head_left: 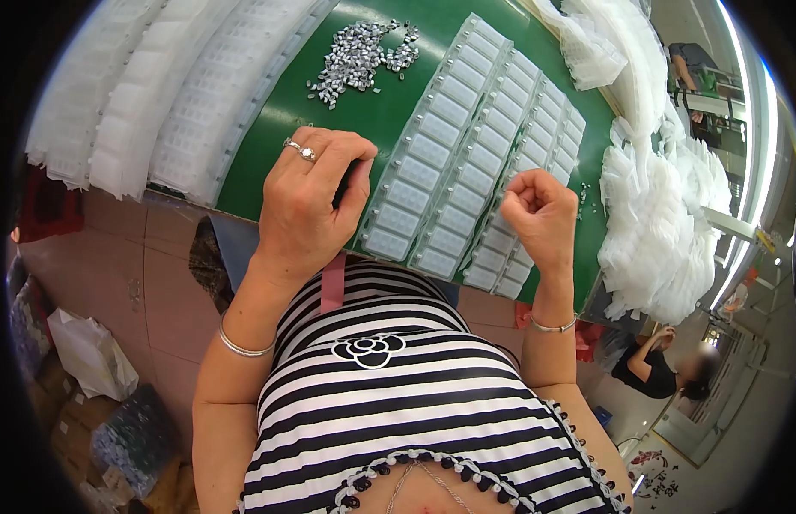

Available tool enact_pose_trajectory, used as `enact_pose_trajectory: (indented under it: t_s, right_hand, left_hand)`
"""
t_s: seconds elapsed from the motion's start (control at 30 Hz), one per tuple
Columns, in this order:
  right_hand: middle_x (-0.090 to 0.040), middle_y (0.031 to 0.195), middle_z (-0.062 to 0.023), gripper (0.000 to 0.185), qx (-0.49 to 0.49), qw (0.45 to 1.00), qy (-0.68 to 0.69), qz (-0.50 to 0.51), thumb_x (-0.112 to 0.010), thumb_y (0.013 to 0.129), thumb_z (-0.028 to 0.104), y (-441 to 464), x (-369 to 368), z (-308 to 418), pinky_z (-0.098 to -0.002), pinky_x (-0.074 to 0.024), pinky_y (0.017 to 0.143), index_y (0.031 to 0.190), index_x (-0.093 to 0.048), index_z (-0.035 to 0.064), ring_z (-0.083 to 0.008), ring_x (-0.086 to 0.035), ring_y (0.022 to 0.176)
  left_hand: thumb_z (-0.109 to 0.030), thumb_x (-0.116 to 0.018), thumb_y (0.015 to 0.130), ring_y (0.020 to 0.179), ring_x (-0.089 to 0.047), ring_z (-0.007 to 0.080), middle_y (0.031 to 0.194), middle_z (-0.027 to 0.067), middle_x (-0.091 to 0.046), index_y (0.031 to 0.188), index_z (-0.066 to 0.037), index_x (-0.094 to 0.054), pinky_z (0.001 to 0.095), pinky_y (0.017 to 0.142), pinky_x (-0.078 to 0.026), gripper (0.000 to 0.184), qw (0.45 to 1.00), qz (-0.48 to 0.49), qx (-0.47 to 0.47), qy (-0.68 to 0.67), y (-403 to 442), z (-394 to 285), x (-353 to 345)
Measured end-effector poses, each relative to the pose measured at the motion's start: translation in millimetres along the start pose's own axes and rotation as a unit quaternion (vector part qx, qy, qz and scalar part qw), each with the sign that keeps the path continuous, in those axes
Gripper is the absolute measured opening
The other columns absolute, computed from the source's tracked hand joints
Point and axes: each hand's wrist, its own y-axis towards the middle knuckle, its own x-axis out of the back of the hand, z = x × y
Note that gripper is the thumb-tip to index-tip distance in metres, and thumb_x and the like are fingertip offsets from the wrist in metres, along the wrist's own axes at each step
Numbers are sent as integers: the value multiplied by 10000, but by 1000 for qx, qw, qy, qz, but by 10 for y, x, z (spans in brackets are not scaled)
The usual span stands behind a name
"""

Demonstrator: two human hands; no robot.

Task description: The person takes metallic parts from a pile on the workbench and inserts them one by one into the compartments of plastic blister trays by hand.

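Observation:
My left hand, wearing two rings, is closed with thumb and index finger pinched together just left of the clear plastic trays. Whatever sits between those fingertips is too small to make out. My right hand is also closed in a pinch, over the right-hand rows of the trays, its fingertips hiding anything held. The trays lie side by side in long rows of rectangular compartments on the green tabletop. Beyond my left hand lies a heap of small silver and dark pieces.
Long stacks of translucent trays line the table's left side. White bundled plastic piles up at the right. A few tiny pieces lie near the right edge. A white bag stands on the floor; another person is at lower right.

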Motion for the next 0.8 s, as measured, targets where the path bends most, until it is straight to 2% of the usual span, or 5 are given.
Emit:
enact_pose_trajectory:
  t_s: [0.37, 0.67, 0.8]
  right_hand:
    - [-508, 618, 57, 88, -4, 1000, -10, 5, -717, 785, -69, -27, 53, -69, -209, -340, 532, 804, -711, 17, -54, -393, 571]
    - [-510, 616, 57, 85, 27, 994, -84, 60, -723, 799, -67, 34, 113, 16, -211, -335, 532, 810, -717, 16, -58, -388, 569]
    - [-514, 622, 59, 87, 25, 996, -65, 59, -728, 801, -68, 20, 123, 4, -207, -336, 537, 815, -722, 18, -56, -388, 575]
  left_hand:
    - [97, -745, 793, 844, -628, 223, 956, 25, -715, 996, -69, -696, 343, 809, -538, 267, 1000, -1, -2, 3, -3, 3, -1]
    - [91, -745, 797, 847, -625, 221, 946, 24, -714, 989, -72, -695, 339, 799, -536, 257, 1000, -4, 4, -1, 0, -10, -6]
    - [90, -744, 797, 849, -623, 222, 943, 24, -714, 987, -74, -695, 339, 791, -535, 255, 1000, -4, 3, 0, -4, -4, -6]
